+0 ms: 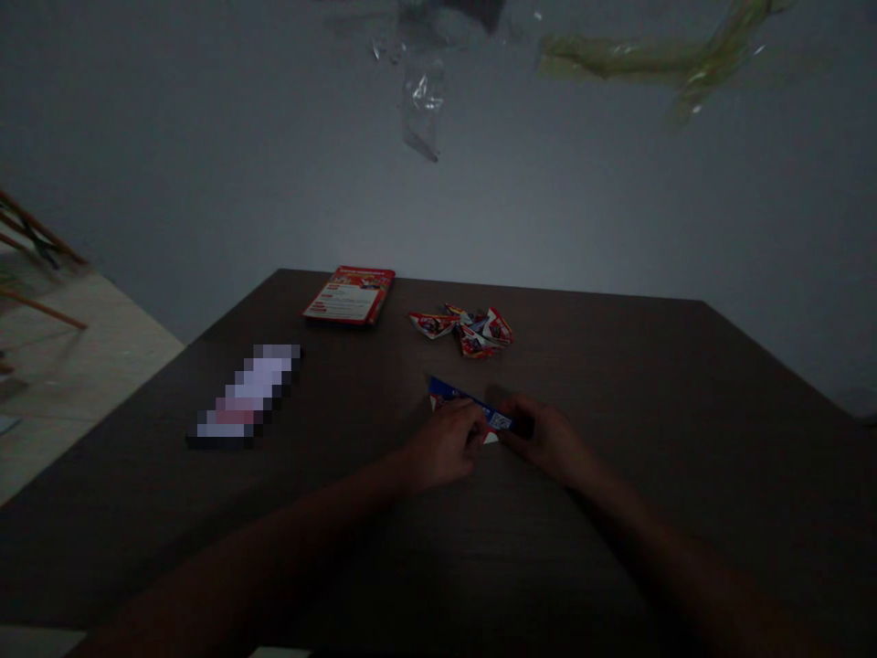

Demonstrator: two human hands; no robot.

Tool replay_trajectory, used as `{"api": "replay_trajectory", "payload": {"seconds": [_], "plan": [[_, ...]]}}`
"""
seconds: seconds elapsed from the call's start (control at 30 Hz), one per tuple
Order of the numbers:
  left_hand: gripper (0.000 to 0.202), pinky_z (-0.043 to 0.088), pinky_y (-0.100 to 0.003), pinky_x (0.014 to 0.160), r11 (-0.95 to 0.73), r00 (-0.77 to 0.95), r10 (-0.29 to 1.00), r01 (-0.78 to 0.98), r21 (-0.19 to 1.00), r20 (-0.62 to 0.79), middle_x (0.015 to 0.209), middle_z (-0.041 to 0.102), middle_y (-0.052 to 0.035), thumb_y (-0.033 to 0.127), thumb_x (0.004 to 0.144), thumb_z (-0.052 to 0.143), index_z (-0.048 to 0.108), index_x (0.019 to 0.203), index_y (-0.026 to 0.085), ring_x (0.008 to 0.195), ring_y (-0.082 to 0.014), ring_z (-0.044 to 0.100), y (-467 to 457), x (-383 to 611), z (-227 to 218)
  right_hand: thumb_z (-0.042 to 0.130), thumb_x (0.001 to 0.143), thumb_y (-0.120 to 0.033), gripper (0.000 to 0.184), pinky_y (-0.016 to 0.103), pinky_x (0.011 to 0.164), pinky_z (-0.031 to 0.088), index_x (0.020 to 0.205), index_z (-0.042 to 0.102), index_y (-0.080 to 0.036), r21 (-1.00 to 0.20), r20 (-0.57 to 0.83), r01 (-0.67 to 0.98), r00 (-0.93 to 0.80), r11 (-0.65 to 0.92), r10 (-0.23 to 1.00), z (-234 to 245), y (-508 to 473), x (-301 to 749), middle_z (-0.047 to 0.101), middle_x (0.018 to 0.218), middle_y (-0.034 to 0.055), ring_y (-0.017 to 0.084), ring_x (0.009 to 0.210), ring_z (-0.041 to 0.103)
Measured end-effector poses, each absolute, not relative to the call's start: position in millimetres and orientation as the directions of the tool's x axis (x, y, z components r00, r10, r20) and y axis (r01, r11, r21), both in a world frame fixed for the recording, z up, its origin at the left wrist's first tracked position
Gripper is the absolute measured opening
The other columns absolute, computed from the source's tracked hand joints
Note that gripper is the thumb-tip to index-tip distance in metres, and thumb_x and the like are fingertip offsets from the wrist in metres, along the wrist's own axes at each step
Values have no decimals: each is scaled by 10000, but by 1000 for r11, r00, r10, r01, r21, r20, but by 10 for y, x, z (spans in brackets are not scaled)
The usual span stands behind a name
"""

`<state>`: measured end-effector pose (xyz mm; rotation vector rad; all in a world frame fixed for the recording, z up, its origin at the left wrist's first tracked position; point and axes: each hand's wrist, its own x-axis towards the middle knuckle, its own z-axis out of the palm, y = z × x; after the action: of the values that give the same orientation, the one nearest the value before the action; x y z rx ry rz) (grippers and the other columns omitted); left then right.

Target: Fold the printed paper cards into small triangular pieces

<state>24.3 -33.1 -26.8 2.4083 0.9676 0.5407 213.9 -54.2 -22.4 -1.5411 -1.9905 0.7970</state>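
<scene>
A folded piece of printed paper [445, 390], blue with red and white parts and a QR code near its right end, lies on the table before me. My left hand [449, 440] presses on its near side with the fingers curled, hiding the middle of the paper. At the right end, the curved fingers and thumb of my right hand [544, 437] close on the paper's edge. Just beyond the hands sit several folded red, white and blue paper pieces [476, 343], grouped together and touching or overlapping.
A stack of red-and-white printed sheets [349, 297] rests at the back left of the dark brown table [617, 366]. A phone with a blurred screen [250, 393] lies to the left. Behind the table stands a grey wall [274, 164] with tape and plastic scraps on it.
</scene>
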Motion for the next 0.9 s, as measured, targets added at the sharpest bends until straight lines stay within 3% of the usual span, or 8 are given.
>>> {"api": "replay_trajectory", "payload": {"seconds": [0.3, 0.5, 0.9], "plan": [[115, 406, -269, 703, -628, 662, 727, 534, 566, 183, 834, 550, -28, 73, 733, 502, 511, 798, 168, 806, -165, 526, -335, 257, -253, 652, 692, -279, 241, 282, 674, 435, 916, 601, -208, -669, 64, 720, -189, 183, 980, -240, -542, 2046, 674, 869, 30, 190, 780, 620], [86, 399, -261, 696, -651, 668, 714, 525, 548, 208, 811, 552, -25, 86, 763, 488, 512, 779, 166, 793, -157, 528, -335, 242, -281, 593, 703, -190, 238, 262, 639, 443, 940, 587, -203, -741, -7, 657, -215, 139, 977, -220, -530, 2116, 682, 843, 20, 171, 726, 621], [47, 417, -265, 702, -696, 692, 686, 537, 476, 222, 843, 545, -42, 125, 790, 477, 498, 798, 166, 825, -166, 523, -348, 242, -282, 567, 715, -189, 200, 253, 621, 439, 910, 606, -207, -716, 70, 665, -234, 212, 970, -242, -564, 2129, 670, 787, 5, 150, 669, 606]]}}
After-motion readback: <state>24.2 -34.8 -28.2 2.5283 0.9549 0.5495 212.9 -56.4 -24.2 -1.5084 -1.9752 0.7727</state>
